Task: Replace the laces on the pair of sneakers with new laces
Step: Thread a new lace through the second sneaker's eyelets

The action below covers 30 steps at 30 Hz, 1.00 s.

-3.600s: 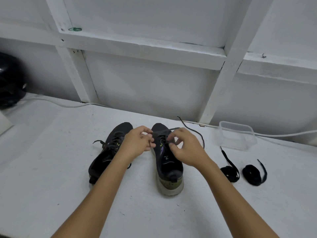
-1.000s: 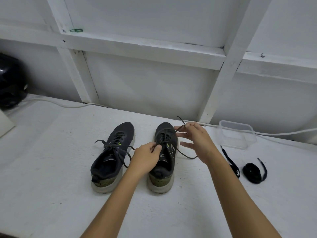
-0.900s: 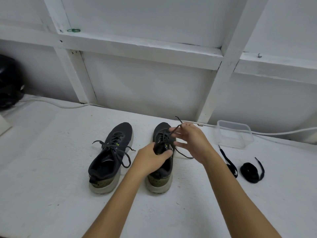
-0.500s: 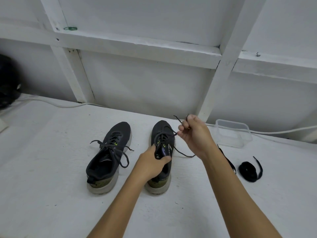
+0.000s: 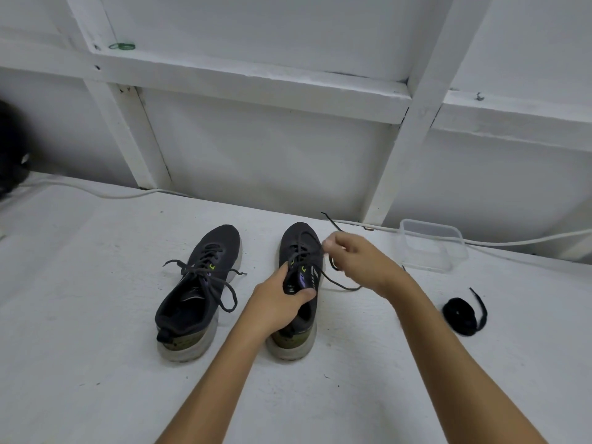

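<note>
Head view shows the right sneaker (image 5: 299, 285) standing beside the left sneaker (image 5: 200, 290) on the white tabletop (image 5: 96, 315); the left hand (image 5: 277, 304) grips its tongue, and the right hand (image 5: 360, 259) pinches the old lace (image 5: 339, 283) near the upper eyelets. Pull each crossing loose in short draws, bracing the shoe firmly. A coiled new lace (image 5: 461, 318) waits well to the right.

Both sneakers were dark charcoal: the left sneaker (image 5: 195, 290) and the right sneaker (image 5: 301, 251) each had a pale grey sole, an olive heel patch and small neon-yellow eyelet marks. The right one bore white slanted stripes and a purple tongue patch. Their laces (image 5: 205, 277) were black, as was the coiled new lace (image 5: 461, 318). The desk (image 5: 80, 315) was white with dark specks. The container (image 5: 432, 245) was clear, the cable (image 5: 96, 190) white, and a green band (image 5: 121, 46) sat on the white frame (image 5: 250, 88).
</note>
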Available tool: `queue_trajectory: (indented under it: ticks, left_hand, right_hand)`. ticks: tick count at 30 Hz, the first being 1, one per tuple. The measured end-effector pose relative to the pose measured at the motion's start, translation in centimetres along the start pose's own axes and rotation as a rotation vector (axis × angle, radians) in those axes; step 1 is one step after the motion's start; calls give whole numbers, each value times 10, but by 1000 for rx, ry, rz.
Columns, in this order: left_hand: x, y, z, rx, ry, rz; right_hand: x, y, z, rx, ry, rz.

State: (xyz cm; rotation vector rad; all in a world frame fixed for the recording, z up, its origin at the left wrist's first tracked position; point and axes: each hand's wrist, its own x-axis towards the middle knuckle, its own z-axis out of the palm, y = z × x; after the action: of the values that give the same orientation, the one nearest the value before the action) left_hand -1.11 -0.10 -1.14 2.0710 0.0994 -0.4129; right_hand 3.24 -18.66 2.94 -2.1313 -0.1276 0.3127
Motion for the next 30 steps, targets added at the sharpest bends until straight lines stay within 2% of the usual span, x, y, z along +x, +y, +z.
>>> queue_trajectory:
  ticks: [2, 4, 5, 6, 8, 10, 12, 14, 17, 18, 19, 20, 22, 25, 27, 30]
  left_hand:
    - [0, 0, 0, -5, -6, -13]
    - [1, -1, -1, -7, -5, -22]
    - [1, -1, -1, -5, -4, -29]
    - [2, -1, -1, -3, -4, -37]
    - [2, -1, -1, 1, -6, -53]
    - [2, 0, -1, -6, -4, -56]
    - [2, 0, -1, -11, 2, -57]
    - [1, 0, -1, -3, 2, -52]
    - [2, -1, -2, -7, -20, -66]
    - [3, -1, -2, -9, -24, -70]
    - [4, -2, -2, -7, -27, -73]
    - [4, -1, -2, -2, -30, -75]
    - [4, 0, -2, -3, -30, -71]
    - [4, 1, -2, 1, -22, -66]
    - [3, 2, -2, 15, -23, -65]
    - [2, 3, -3, 21, -25, -53]
  right_hand:
    - [0, -6, 3, 502, 13, 14]
    - [1, -9, 12, 769, 36, 76]
    - [3, -8, 17, 725, 70, 115]
    - [4, -5, 20, 563, 113, 136]
    - [4, 7, 20, 98, 132, 111]
    - [4, 17, 18, -249, -13, 51]
    - [4, 22, 18, -299, -84, 30]
    - [3, 20, 17, 29, 1, -11]
    - [4, 9, 0, 789, 164, -18]
    - [4, 6, -5, 925, 183, -9]
    - [5, 5, -7, 953, 204, 17]
    - [5, 5, -8, 886, 225, 54]
    - [5, 8, -2, 540, 238, 123]
    - [6, 16, 15, 128, 136, 91]
    - [8, 18, 25, 15, 47, 59]
    - [12, 18, 37, -7, 5, 73]
